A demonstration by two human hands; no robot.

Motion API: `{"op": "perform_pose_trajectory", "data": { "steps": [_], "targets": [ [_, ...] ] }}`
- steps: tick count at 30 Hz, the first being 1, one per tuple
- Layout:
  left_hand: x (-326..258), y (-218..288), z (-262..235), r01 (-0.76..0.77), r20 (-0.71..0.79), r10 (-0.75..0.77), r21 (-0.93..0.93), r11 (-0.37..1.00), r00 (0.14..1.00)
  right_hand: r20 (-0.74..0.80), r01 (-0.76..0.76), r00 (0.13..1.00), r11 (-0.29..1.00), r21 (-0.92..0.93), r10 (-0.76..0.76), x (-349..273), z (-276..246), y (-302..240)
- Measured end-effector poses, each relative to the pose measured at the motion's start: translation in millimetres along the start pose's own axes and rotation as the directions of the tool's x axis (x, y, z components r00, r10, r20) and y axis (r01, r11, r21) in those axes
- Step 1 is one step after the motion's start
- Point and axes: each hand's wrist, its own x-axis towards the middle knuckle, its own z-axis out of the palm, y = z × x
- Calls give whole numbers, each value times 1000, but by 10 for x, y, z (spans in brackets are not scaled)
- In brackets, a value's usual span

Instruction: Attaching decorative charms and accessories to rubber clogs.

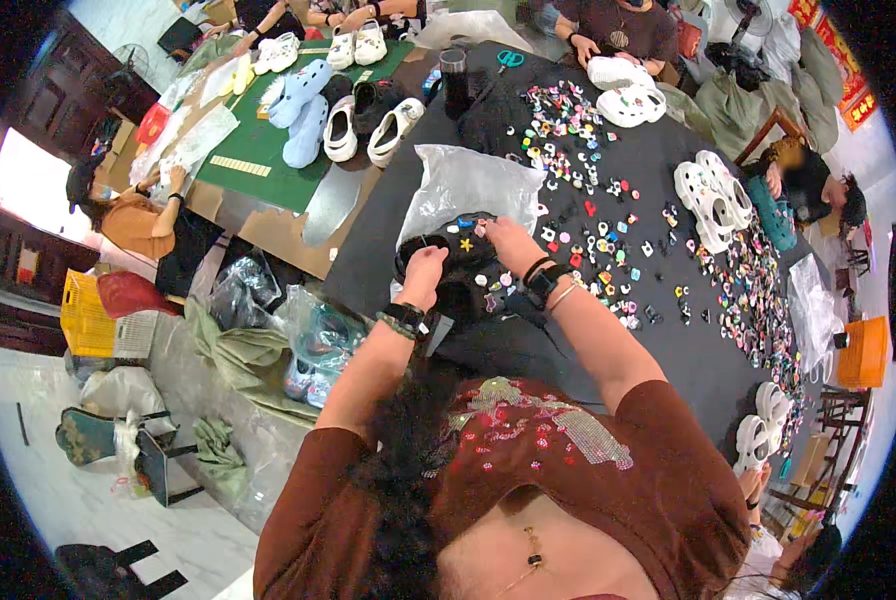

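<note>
Here the left hand (424, 268) is clenched around the near end of a black clog shoe (448, 250), its fingers wrapped over the heel edge so the shoe rests on the black table cover (528, 350) directly under them. The right hand (508, 240) sits on the far end of the same shoe, fingers bent down and pressed against its top; whether they pinch something small there cannot be told. Between the two sets of fingers, on the shoe's upper, a small yellow star charm (466, 244) is fixed. Just beyond the fingertips of both hands lies a crumpled clear plastic bag (468, 180), touching the shoe's far side. To the outside of the right fingers, a scatter of small coloured charms (598, 240) spreads across the cover, the nearest ones just beside the right wrist, which wears a dark watch and bracelets. Farther out past the right fingers stands a pair of white clogs (713, 195), well apart from the hands. Beyond the left fingers, well away, several pale blue and white clogs (333, 115) rest on a green mat (258, 150).
</note>
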Motion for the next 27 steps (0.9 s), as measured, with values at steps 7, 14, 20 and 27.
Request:
{"op": "perform_pose_trajectory", "data": {
  "steps": [7, 14, 20, 27],
  "targets": [
    [-120, 355, 84, -162, 93, 134, 465, 871, 987, 89, -310, 909, 803, -509, 408, -245, 144, 716],
    [320, 137, -34, 108, 248, -103, -5, 994, 963, 163, -482, 804, 787, -385, 572, -770, 90, 1245],
    [701, 55, -147, 337, 340, -287, -96, 937, 895, 171, -413, 846, 824, -389, 505, -503, 280, 1311],
    [636, 109, 235, 371, 408, -295, -120, 921, 864, 146, -271, 922, 868, -417, 358, -72, 104, 1219]
  ]
}}
